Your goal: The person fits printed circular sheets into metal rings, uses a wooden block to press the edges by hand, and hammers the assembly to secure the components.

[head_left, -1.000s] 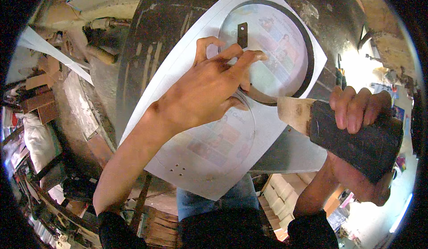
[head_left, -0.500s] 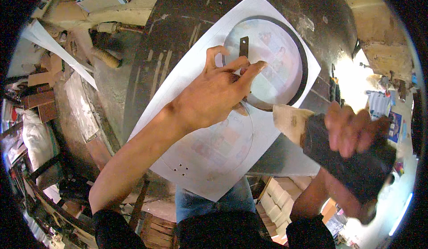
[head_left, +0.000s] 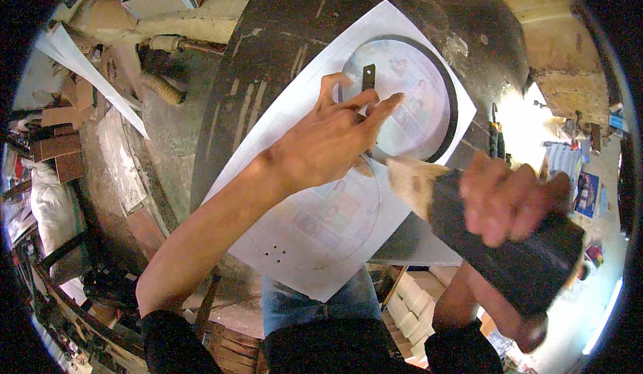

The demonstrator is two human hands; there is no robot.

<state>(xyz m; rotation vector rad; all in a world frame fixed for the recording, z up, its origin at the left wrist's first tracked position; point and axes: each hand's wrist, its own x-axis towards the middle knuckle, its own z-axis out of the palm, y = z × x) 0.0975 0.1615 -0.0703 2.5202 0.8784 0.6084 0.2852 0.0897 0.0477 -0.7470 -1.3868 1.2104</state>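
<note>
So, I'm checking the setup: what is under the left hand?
Around the left hand show a white sheet, a dark-edged round piece and a dark strip. What its palm covers is hidden.

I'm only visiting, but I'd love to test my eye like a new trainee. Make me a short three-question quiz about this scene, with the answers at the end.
1. What does the right hand grip?
2. True or false: the left hand is off to one side, clear of the white sheet.
3. Where does the small dark strip appear in this view, against the dark-rimmed ring?
A) To its right
B) Within its circle
C) Beyond its far edge

Key:
1. A dark block with a pale end.
2. False; the left hand reaches over the white sheet.
3. B
</note>
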